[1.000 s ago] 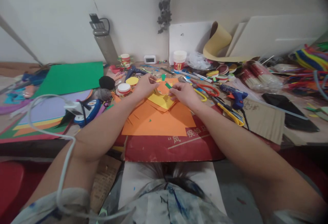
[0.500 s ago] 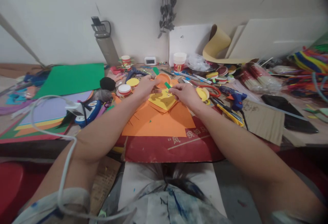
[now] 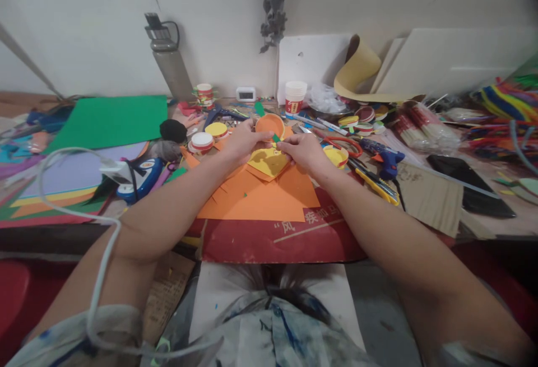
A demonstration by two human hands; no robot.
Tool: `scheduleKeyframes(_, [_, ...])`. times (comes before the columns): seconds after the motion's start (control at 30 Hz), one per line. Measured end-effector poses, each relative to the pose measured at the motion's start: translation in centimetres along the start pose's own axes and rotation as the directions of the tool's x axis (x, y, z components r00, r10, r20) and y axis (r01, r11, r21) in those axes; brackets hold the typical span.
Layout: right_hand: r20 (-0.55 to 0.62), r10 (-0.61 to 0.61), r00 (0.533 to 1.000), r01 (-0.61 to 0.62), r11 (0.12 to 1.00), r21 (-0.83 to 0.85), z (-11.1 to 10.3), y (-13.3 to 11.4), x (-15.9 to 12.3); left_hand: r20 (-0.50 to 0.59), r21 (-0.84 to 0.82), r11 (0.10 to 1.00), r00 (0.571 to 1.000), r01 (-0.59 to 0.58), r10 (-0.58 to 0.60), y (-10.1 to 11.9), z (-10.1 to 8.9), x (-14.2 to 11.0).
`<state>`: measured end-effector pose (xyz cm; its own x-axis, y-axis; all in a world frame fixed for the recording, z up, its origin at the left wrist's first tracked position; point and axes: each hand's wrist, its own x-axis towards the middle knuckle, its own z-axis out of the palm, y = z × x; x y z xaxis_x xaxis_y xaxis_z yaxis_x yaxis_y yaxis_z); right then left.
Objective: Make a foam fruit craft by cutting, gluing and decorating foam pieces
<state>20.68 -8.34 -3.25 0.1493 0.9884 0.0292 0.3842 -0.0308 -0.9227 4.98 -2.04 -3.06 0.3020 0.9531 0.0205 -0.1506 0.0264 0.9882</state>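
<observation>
My left hand (image 3: 240,142) and my right hand (image 3: 303,151) meet over a yellow paper cut-out (image 3: 266,162) lying on orange paper sheets (image 3: 269,196). Both hands have their fingers pinched together at the cut-out's far edge. A small green scrap (image 3: 276,138) shows between the fingertips. Just beyond the fingers stands an orange paper cup (image 3: 269,125). What exactly each pinch grips is hard to make out.
Red cardboard (image 3: 277,237) lies under the orange sheets. Red-handled scissors (image 3: 342,145), a blue glue gun (image 3: 380,157) and a yellow cutter (image 3: 376,186) lie to the right. Green paper (image 3: 113,120), a tape dispenser (image 3: 137,179), a metal bottle (image 3: 170,61) and several cups crowd the left and back.
The orange cup has come into sight beyond my fingers. Both hands stay pinched at the yellow cut-out, having shifted slightly. The view has dipped a little.
</observation>
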Motion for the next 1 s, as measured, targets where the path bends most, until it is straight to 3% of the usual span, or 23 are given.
scheduleKeyframes(0.27, [-0.007,0.082,0.997,-0.080,0.981,0.179,0.1,-0.5,0.3,-0.070,-0.024,1.000,0.998,0.003,-0.005,0.0,0.0,0.2])
scheduleKeyframes(0.57, [0.000,0.035,0.999,-0.035,0.999,0.025,0.1,0.6,0.7,-0.049,-0.086,0.996,0.998,0.039,-0.043,0.0,0.1,0.1])
scheduleKeyframes(0.87, [-0.003,0.035,0.999,-0.035,0.999,0.034,-0.1,0.8,1.0,-0.036,-0.053,0.998,0.999,0.032,-0.033,-0.1,0.2,0.1])
scheduleKeyframes(1.0, [0.011,-0.030,0.999,0.030,1.000,0.000,-0.2,1.2,1.0,-0.043,-0.047,0.999,0.999,0.027,-0.029,-0.1,0.3,-0.1])
